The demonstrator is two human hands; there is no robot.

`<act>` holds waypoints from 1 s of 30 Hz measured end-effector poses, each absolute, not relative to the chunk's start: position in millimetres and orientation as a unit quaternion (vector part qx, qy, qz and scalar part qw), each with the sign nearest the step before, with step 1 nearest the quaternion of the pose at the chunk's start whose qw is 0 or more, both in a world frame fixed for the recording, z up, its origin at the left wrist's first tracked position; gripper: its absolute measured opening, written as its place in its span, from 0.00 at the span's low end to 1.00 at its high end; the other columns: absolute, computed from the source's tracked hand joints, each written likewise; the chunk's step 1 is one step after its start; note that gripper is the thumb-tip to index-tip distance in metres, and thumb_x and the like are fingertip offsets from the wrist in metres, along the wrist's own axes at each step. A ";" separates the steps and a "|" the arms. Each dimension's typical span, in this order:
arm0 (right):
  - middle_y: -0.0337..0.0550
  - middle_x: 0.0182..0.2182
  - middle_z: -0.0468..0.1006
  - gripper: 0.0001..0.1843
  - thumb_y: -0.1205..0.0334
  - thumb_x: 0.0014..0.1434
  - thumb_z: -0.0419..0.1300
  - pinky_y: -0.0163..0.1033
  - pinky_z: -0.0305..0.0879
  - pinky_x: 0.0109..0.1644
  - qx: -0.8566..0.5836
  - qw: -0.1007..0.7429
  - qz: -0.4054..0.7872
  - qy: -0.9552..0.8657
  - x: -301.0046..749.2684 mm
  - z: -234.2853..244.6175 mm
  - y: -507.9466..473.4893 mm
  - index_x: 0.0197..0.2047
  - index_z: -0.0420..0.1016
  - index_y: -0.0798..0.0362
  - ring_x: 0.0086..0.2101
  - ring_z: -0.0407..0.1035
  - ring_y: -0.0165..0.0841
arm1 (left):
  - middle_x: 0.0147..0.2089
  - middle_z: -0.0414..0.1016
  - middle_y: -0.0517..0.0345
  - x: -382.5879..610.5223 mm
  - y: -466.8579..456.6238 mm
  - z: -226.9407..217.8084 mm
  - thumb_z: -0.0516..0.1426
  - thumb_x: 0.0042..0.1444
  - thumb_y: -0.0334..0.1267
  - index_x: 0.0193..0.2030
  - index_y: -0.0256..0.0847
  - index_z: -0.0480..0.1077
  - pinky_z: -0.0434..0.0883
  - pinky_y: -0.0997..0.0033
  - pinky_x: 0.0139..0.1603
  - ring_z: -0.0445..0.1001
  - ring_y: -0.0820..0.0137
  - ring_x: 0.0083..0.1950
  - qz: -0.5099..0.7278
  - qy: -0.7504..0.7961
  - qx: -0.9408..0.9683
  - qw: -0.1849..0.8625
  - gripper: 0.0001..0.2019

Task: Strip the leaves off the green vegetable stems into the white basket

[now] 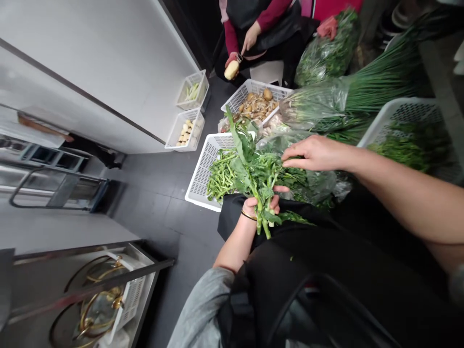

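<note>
My left hand (261,205) is closed around a bunch of leafy green stalks (253,169), holding them upright over my dark apron. My right hand (313,153) reaches in from the right, fingers pinched together on the tops of those greens, next to a clear plastic bag of greens (319,183). Below the bunch stands a white basket (203,169) with trimmed green stems in it.
Across from me a person in a red sleeve (232,36) peels a potato (231,70) over a white basket of peelings (253,89). Long green chives in a bag (362,92) and another white basket (402,111) lie right. Two small baskets (188,128) stand by the steel cabinet.
</note>
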State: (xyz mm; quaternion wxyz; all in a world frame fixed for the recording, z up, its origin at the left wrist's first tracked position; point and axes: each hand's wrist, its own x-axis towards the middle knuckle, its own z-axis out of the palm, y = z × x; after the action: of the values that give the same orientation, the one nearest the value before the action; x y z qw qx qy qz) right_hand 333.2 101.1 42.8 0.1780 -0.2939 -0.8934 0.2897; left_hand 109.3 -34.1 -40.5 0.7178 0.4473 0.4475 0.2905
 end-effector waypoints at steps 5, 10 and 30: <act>0.38 0.31 0.78 0.19 0.45 0.57 0.53 0.40 0.62 0.40 -0.370 0.153 0.164 -0.901 332.0 45.4 98.4 0.37 0.77 0.49 0.33 0.71 0.34 | 0.28 0.63 0.54 122.9 -41.9 -44.6 0.53 0.36 0.62 0.47 0.34 0.67 0.67 0.65 0.32 0.65 0.69 0.29 0.430 0.366 0.319 0.762 0.37; 0.39 0.29 0.78 0.13 0.51 0.56 0.57 0.36 0.61 0.35 -0.366 0.244 0.240 -0.866 348.5 51.9 76.2 0.34 0.76 0.51 0.29 0.70 0.31 | 0.33 0.73 0.48 125.2 -48.0 -42.4 0.60 0.36 0.50 0.43 0.31 0.71 0.67 0.71 0.28 0.72 0.67 0.29 0.455 0.328 0.261 0.786 0.29; 0.36 0.14 0.66 0.12 0.58 0.47 0.68 0.37 0.61 0.24 -0.354 0.519 0.546 -0.555 376.7 76.8 58.3 0.21 0.72 0.56 0.18 0.65 0.28 | 0.33 0.75 0.52 51.6 -46.2 -10.1 0.56 0.45 0.37 0.31 0.37 0.69 0.71 0.77 0.30 0.74 0.72 0.35 0.718 0.341 0.106 0.597 0.07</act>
State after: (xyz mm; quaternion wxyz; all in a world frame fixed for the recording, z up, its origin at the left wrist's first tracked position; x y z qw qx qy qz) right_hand 376.7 58.3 76.8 0.5191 -0.3540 -0.5547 0.5455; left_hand 51.6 -46.2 -10.1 0.5973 0.1064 0.3414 0.7179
